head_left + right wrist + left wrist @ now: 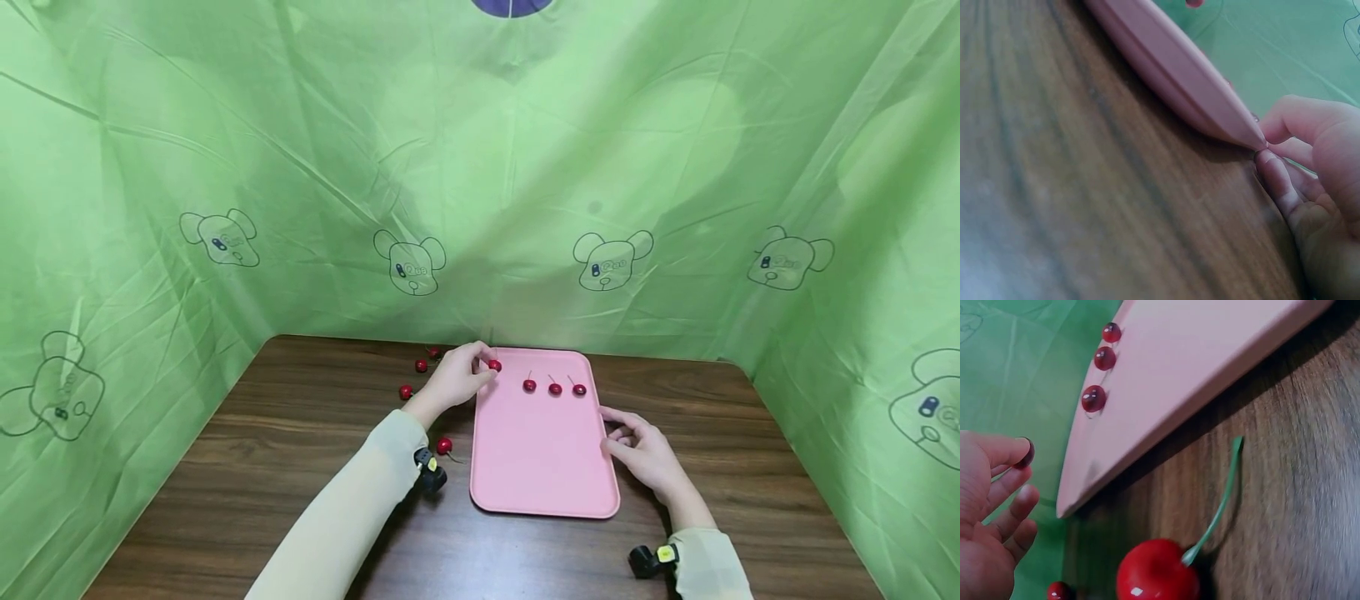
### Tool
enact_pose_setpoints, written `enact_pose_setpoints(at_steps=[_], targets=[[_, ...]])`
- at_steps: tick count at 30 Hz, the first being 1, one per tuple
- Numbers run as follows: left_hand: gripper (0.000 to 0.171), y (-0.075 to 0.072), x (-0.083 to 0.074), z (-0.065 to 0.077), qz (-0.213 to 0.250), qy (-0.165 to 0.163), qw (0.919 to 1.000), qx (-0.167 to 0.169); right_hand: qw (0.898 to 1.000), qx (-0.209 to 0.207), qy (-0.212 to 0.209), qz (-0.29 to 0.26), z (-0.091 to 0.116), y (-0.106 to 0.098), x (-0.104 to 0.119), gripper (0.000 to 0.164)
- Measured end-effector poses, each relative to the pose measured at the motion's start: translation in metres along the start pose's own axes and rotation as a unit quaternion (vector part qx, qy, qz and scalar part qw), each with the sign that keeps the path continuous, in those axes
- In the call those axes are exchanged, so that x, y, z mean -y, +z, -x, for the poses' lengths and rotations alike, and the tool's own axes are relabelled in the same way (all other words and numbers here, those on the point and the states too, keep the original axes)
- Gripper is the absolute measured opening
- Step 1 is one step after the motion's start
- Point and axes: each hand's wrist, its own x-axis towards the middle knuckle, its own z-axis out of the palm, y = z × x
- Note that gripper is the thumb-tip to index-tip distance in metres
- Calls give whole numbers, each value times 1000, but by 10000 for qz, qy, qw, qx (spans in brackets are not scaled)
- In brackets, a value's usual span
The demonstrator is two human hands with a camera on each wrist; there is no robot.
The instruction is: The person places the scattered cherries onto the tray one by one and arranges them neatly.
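Over the far left corner of a pink tray (546,454), my left hand (454,375) pinches a red cherry (495,366) at its fingertips. In the left wrist view that cherry (1027,454) looks dark and is partly covered by a finger. Three cherries with stems stand in a row across the tray's far part: a left one (529,386), a middle one (555,389) and a right one (579,389). At the tray's right side, my right hand (643,450) holds the rim with thumb and fingers. The right wrist view shows its fingertips (1270,164) against the tray edge.
Left of the tray, loose cherries lie on the brown wooden table (247,467): one (445,447) near my left wrist, one (406,392) beside the forearm, and others (422,366) farther back. A green curtain (510,208) encloses the table's back and sides.
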Motion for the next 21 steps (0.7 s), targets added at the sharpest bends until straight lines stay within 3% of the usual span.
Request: enact_pose_setpoints(at_steps=[8, 21], targets=[[20, 13, -1, -2, 66, -133, 9997, 181, 10000, 8, -7, -16, 0, 0, 2, 56], [17, 28, 1, -4, -16, 56, 9998, 195, 9998, -10, -144, -157, 3, 1, 5, 56]])
